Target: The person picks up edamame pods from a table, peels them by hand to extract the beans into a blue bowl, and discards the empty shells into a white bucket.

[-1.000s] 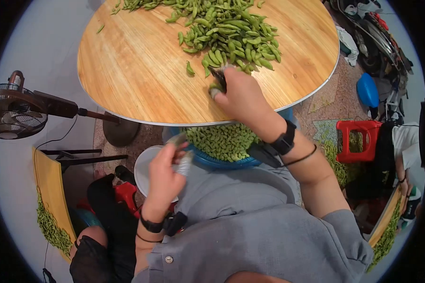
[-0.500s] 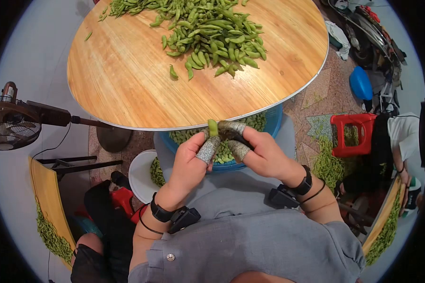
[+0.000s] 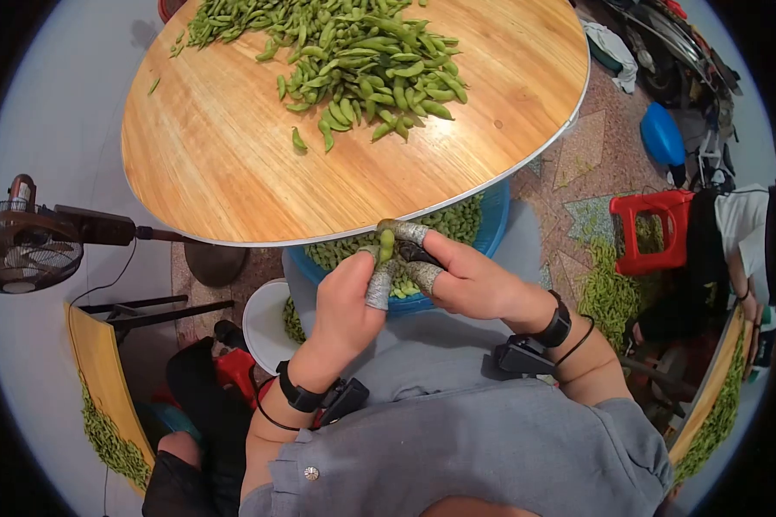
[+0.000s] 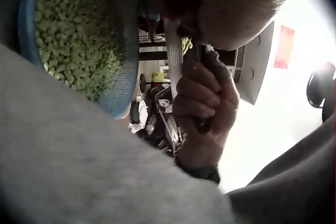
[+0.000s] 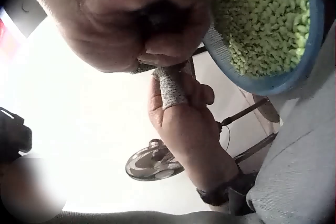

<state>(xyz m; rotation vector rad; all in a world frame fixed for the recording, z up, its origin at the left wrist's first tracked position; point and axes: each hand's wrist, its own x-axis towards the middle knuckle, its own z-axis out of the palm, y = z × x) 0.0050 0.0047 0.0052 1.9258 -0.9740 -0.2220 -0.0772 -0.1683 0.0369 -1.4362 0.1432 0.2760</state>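
An edamame pod (image 3: pixel 387 246) stands upright between the thumb and fingers of my left hand (image 3: pixel 341 302), which pinches it just off the table edge. My right hand (image 3: pixel 487 284) meets it there, gripping a small black tool (image 3: pixel 416 253); its fingertips touch or overlap the pod's upper end. The tool's working end is hidden. Grey speckled wraps cover the thumb and forefinger of both hands. Below the hands, a blue basin (image 3: pixel 497 226) holds many shelled green beans (image 5: pixel 262 24). A pile of pods (image 3: pixel 362 73) lies across the wooden table (image 3: pixel 224 172).
A white bucket (image 3: pixel 263 332) stands left of my lap, a fan (image 3: pixel 26 246) further left. To the right are a red stool (image 3: pixel 655 220), pods heaped on the floor (image 3: pixel 608 289) and a blue tub (image 3: pixel 662 133). Other people sit at both sides near tables with pods.
My right hand has come back from the pod pile to meet my left hand over the basin. The left hand moved up and now pinches a pod; over the last half second both hands stay nearly in place.
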